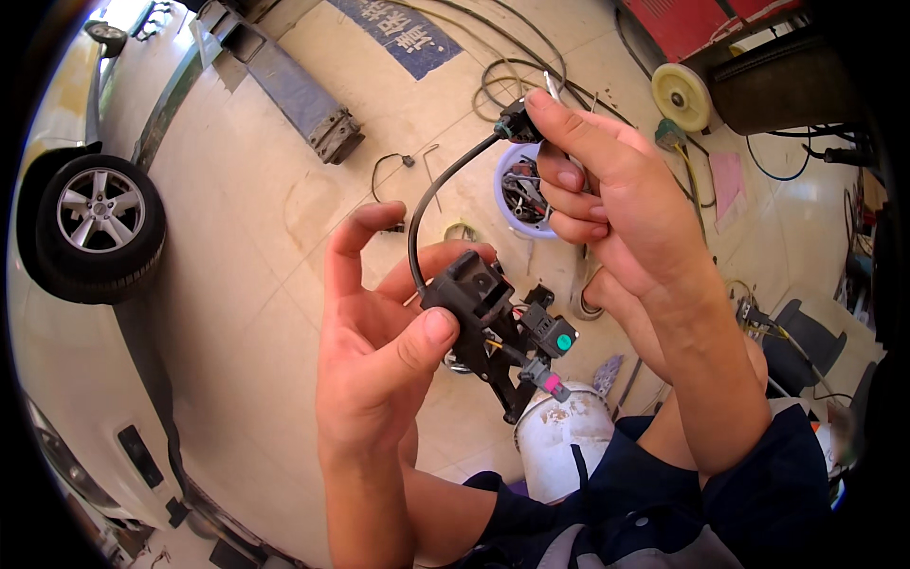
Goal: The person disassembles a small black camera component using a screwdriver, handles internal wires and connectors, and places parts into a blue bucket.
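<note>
In front of me my left hand (379, 365) grips a black plastic assembly (466, 292) between thumb and fingers, with the index finger raised off it. Below its housing hang short wires, a black connector with a green dot (548, 334) and a grey connector with a pink band (550, 381). A bent black cable (428, 194) arcs up from the housing to a small black connector (518, 121). That connector is pinched by the thumb and fingers of my right hand (616, 175), higher and to the right. My fingers partly hide both parts.
Below stand a pale purple basin (504, 194) of small metal parts and a worn white bucket (569, 431). A car with a silver-rimmed wheel (100, 211) is on the left. A grey lift arm (284, 90) and loose hoses (498, 76) lie on the tiled floor.
</note>
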Tool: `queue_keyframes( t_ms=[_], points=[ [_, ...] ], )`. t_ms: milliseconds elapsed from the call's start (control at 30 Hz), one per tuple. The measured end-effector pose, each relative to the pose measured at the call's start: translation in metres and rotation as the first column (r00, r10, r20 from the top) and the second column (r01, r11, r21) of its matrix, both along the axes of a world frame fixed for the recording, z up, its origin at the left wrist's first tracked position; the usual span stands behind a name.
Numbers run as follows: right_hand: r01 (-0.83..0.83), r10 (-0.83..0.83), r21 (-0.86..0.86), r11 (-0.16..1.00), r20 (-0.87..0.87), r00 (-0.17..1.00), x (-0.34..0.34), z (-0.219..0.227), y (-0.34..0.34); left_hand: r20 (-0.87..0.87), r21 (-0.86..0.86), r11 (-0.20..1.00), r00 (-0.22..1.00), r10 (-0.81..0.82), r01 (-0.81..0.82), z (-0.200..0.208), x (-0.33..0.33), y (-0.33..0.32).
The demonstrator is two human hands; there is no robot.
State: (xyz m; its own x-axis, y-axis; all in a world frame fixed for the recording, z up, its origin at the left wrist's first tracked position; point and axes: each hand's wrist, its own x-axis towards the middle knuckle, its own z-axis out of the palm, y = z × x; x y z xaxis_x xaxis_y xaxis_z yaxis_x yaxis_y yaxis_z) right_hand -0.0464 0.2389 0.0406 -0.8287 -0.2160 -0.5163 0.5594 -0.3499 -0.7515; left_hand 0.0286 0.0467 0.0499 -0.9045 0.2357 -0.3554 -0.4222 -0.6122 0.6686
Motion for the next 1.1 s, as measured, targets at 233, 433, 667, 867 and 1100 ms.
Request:
queue_keyframes(
  t_ms=[233,433,667,867,1100],
  points=[
    [0.111,-0.12,0.14,0.984,0.055,0.991,0.01,-0.002,-0.004,-0.065,0.067,0.993,0.993,0.1,-0.096,-0.004,-0.001,-0.007],
    [0.073,-0.06,0.181,0.981,-0.078,0.995,0.013,0.002,-0.008,-0.013,-0.015,0.985,0.985,0.174,-0.174,-0.005,-0.001,-0.008],
    [-0.269,0.405,0.353,0.896,-0.403,0.821,0.027,0.01,-0.018,0.123,-0.089,0.965,0.959,0.255,-0.246,-0.011,-0.005,-0.013],
    [-0.27,0.424,0.416,0.869,-0.34,0.839,0.024,0.007,-0.019,0.174,0.056,0.978,0.966,0.19,-0.202,-0.018,-0.007,-0.015],
    [-0.334,0.351,0.125,0.934,-0.15,0.924,0.02,0.017,-0.017,0.267,0.243,0.96,0.961,0.072,-0.139,-0.019,-0.006,-0.012]
  ],
)
